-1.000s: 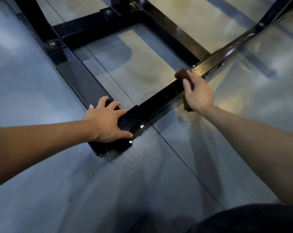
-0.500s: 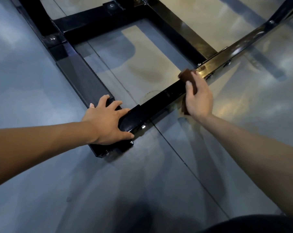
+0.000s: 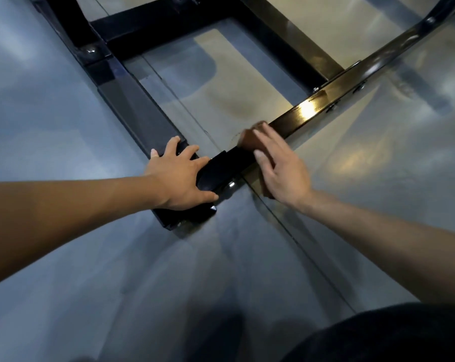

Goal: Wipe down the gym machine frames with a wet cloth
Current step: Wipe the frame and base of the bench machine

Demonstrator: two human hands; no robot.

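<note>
Cloth (image 3: pixel 249 141) brown, pressed on black frame rail (image 3: pixel 323 96) under right hand (image 3: pixel 281 171), fingers flat | left hand (image 3: pixel 180 178) splayed on corner bracket (image 3: pixel 216 171) | risk: wet rail, cloth slips off edge, knuckles hit bolts (image 3: pixel 330 107)

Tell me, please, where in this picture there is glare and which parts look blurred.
Head view: strong glare on the black frame bar beyond the cloth; right hand and cloth motion-blurred; left hand on the frame corner sharper; floor reflects soft light patches.
</note>
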